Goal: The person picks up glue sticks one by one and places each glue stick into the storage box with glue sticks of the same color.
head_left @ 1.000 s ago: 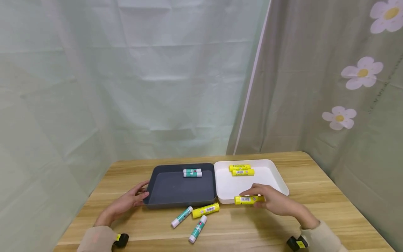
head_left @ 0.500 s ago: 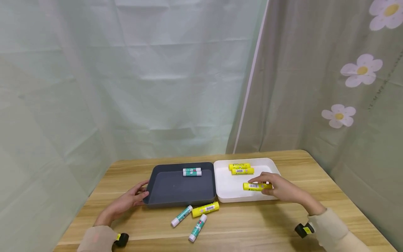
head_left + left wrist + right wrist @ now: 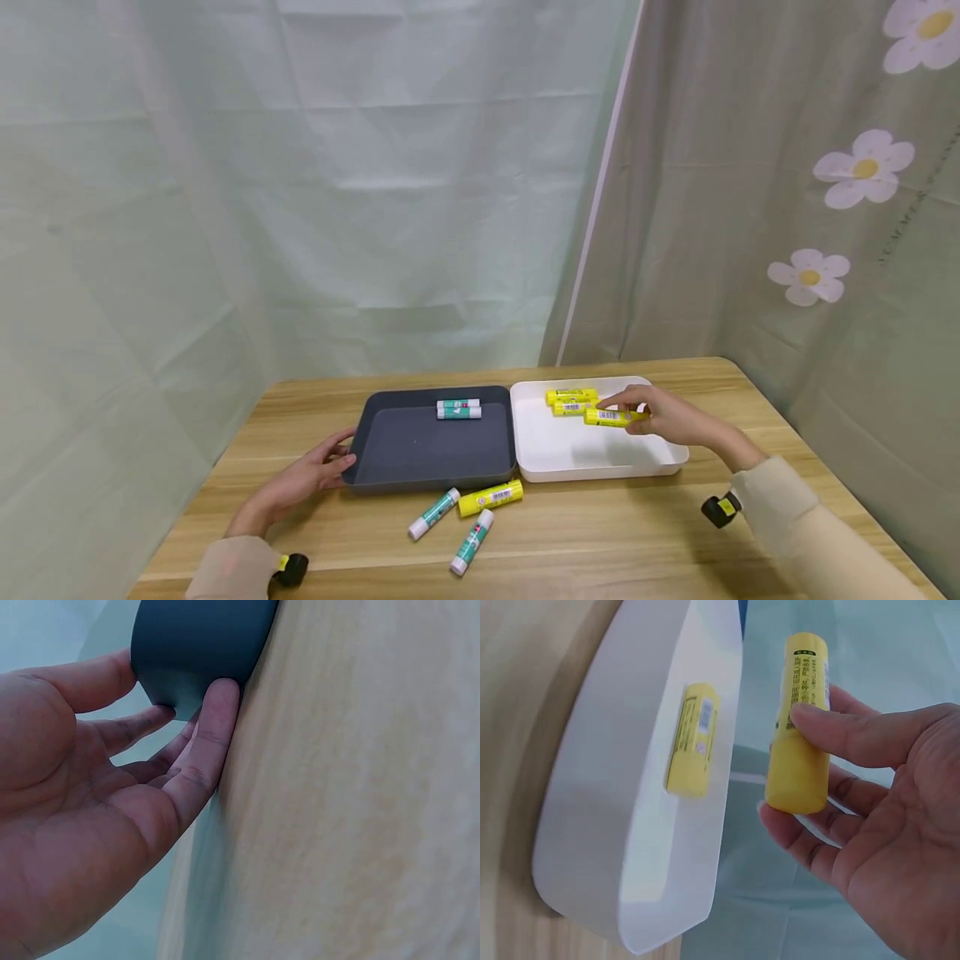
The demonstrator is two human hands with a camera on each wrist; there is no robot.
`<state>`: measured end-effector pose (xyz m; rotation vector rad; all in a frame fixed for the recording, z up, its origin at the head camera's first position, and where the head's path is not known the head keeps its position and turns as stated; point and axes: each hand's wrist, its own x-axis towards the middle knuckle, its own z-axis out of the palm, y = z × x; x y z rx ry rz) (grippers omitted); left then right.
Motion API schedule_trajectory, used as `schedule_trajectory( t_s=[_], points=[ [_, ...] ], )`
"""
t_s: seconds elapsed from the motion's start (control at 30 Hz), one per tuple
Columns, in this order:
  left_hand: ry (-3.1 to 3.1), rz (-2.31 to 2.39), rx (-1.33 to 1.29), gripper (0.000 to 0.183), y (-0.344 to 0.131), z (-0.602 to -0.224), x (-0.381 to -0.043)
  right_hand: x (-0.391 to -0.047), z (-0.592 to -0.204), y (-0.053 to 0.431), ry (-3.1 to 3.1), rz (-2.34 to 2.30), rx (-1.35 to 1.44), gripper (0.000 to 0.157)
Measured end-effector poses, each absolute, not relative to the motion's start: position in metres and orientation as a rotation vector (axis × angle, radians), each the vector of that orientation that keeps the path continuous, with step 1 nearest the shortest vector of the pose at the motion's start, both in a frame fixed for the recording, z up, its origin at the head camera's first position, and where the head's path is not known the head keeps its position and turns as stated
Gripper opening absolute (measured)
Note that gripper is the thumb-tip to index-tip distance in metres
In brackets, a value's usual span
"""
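Left hand: fingers extended against dark tray's outer wall, gripping nothing, probably steadying it | Right hand: pinches yellow glue stick above white tray, apparently to clear the rim | Two yellow sticks in white tray, two green sticks in dark, seemingly grouped by colour

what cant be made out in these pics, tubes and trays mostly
Head view: the near side of the rear teal tube, hidden by the front teal tube.
Head view: lettering on the loose yellow tube, too small to read.
Left wrist view: most of the dark tray, cut off by the top edge.
Right wrist view: some print on the held yellow tube, covered by the right thumb.
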<state>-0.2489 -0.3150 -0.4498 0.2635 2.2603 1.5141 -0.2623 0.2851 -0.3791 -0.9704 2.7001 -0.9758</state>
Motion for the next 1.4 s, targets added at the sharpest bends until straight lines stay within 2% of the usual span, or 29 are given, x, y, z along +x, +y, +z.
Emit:
schedule_trajectory(
  t_s=[0.47, 1.0, 1.4],
  points=[
    [2.236, 1.538, 0.290, 0.071, -0.315, -0.451, -0.247, -0.308, -0.381, 0.278, 2.637, -0.851, -0.965, 0.042],
    [2.252, 1.532, 0.299, 0.071, -0.316, -0.451, -0.247, -0.334, -0.393, 0.246, 2.691, -0.622, -0.995, 0.044],
    [2.252, 1.548, 0.286, 0.071, -0.315, -0.451, -0.248, -0.335, -0.399, 0.232, 2.716, -0.610, -0.935, 0.044]
  ],
)
